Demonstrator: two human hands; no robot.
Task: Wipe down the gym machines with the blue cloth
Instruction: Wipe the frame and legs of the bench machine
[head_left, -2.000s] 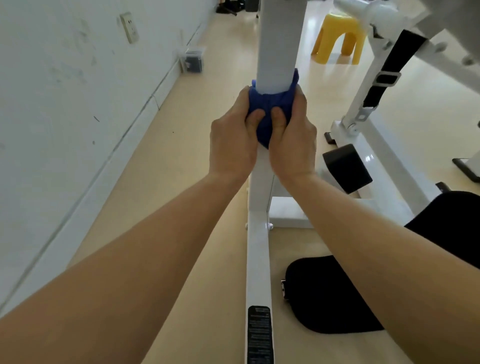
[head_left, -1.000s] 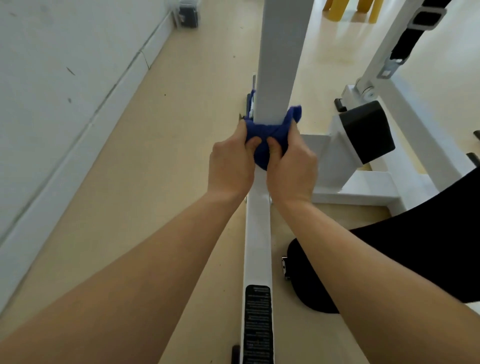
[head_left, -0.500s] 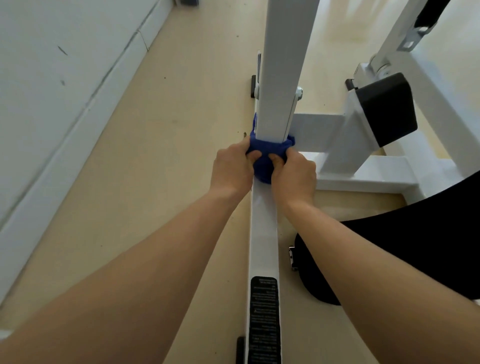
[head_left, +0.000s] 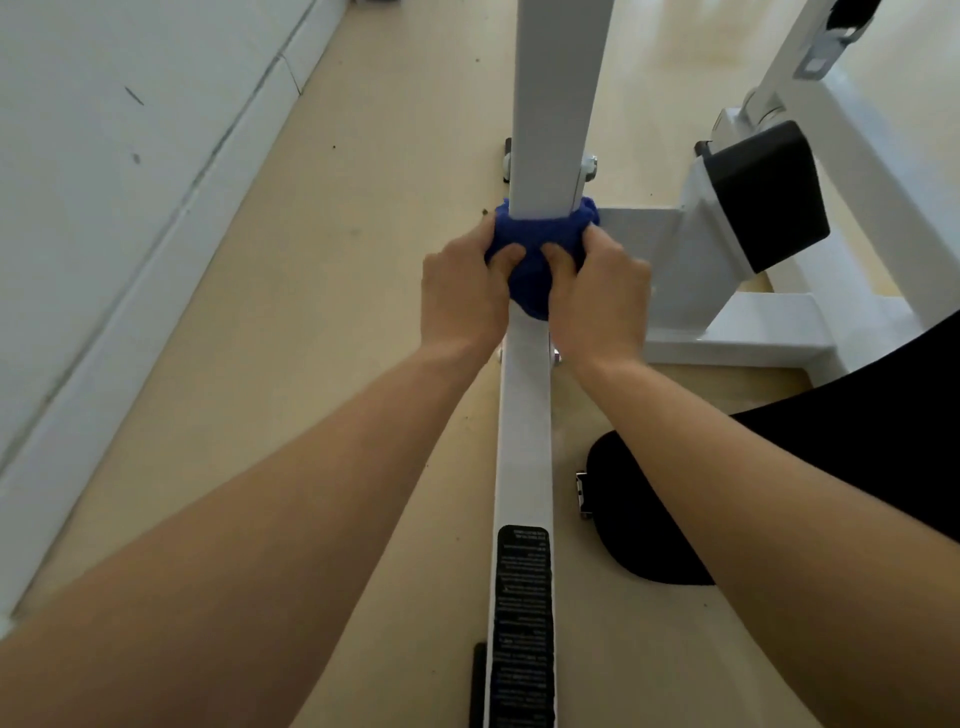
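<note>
You're gripping the blue cloth with both hands right now. It's wrapping around the bottom of the white post, right where that post is meeting the long white rail running along the floor toward you. Your left hand is squeezing the left side of the cloth and your right hand is squeezing the right side. Both thumbs are digging into the front of the bunched fabric, and the fingers are curling around the sides where I can't really see them. The hands are sitting just beside each other, with a lump of cloth poking out between them and hanging down onto the rail.

A black sticker with tiny white print is sitting on the rail closer to you, too small to read. To the right of the post, a white crossbar is branching off toward a slanted support carrying a black block. A black rounded thing is lying on the floor just right of the rail, partly hiding under your right forearm; can't tell what it is. The white wall is running along your left, well apart from the machine, showing a few dark scuffs.
</note>
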